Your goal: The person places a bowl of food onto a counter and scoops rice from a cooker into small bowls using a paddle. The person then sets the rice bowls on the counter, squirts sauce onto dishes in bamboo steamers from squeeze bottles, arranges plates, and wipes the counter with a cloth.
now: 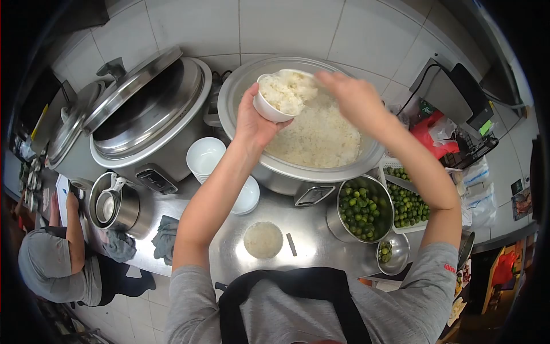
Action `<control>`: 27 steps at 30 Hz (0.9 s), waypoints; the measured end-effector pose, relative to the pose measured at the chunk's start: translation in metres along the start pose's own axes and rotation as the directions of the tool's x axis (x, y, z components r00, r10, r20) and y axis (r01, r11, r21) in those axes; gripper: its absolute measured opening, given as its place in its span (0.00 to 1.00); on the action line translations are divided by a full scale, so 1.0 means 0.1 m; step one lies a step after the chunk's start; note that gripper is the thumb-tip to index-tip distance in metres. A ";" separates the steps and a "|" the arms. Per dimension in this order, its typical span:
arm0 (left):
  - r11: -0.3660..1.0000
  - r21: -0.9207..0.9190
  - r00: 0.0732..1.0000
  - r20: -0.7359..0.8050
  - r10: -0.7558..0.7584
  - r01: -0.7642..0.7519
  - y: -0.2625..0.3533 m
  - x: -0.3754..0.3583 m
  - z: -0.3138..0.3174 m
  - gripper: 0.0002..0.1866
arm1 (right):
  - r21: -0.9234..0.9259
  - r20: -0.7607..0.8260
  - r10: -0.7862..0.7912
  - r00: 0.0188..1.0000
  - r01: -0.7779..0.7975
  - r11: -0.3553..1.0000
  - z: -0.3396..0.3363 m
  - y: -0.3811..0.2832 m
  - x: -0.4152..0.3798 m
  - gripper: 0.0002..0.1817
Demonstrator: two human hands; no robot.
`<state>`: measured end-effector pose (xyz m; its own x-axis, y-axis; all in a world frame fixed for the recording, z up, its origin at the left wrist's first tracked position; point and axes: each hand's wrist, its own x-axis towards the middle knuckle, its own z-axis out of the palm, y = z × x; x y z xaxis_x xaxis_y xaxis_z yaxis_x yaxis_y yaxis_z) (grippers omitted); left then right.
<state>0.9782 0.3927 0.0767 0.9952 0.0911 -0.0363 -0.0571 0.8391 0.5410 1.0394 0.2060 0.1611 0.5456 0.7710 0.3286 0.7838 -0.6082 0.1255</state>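
Note:
My left hand [256, 123] is wrapped round a white bowl [274, 112], holding it tilted above the big rice cooker [229, 109]. Cooked rice [283, 92] is heaped over the bowl's rim. My right hand [349, 94], smeared by motion, is closed at the far side of the bowl. It grips what looks like a pale rice paddle [306, 77], whose blade lies against the heaped rice. More rice [321, 137] spreads across the inside of the cooker below both hands.
White bowls [205, 156] stand stacked before the cooker. A pot of green citrus [365, 209], a basket of similar fruit [408, 203] and a steel bowl [395, 252] sit right. A second lidded cooker [152, 109] and nested pots [114, 203] stand left. A person [57, 264] works at far left.

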 end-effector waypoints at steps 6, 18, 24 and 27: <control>0.997 -0.022 0.997 -0.036 0.071 -0.071 -0.02 0.04 0.02 0.31 | -0.083 -0.177 -0.064 0.982 0.050 0.995 0.33 -0.40 -0.17 0.22; 0.967 -0.110 0.973 0.018 0.232 -0.229 0.11 0.00 0.03 0.32 | 0.449 -0.425 0.018 0.905 0.194 0.872 0.27 -0.29 -0.18 0.23; 0.951 -0.241 0.979 0.006 0.202 -0.195 0.08 0.02 0.06 0.32 | 0.398 -0.499 0.087 0.862 0.139 0.907 0.27 -0.49 -0.20 0.27; 0.950 -0.274 0.987 0.000 0.159 -0.153 -0.04 0.03 0.12 0.32 | 0.388 -0.373 0.088 0.924 0.069 0.919 0.38 -0.58 -0.15 0.27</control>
<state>0.9822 0.3836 0.0845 0.9735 0.2230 0.0504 -0.2280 0.9297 0.2893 0.9970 0.2373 0.1132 0.4626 0.5881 0.6634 0.8731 -0.4323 -0.2256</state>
